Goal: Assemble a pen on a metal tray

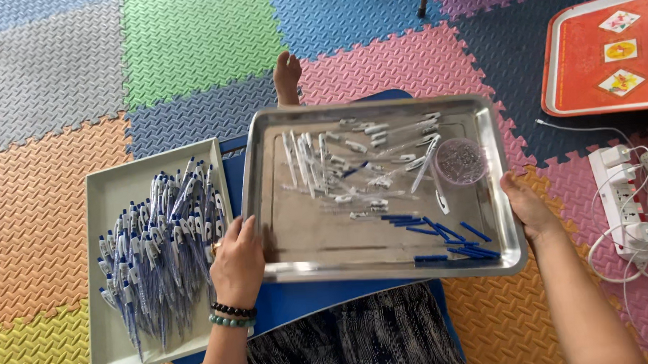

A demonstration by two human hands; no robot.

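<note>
I see both hands clamped on the steel tray [386, 263] over the lap – left hand [236, 262] fingers curled on its near-left rim, right hand [529, 206] gripping the right rim – tray-positioning step; next calls for keeping it level so the loose pen parts [367, 165] stay put

Bare arms — black and green bead bracelets [233, 314], gold ring [214, 246], patterned skirt [345, 334]

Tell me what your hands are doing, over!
Left hand and right hand grip steel tray edges. Pen parts inside. Pen-filled grey tray touching its left.
</note>
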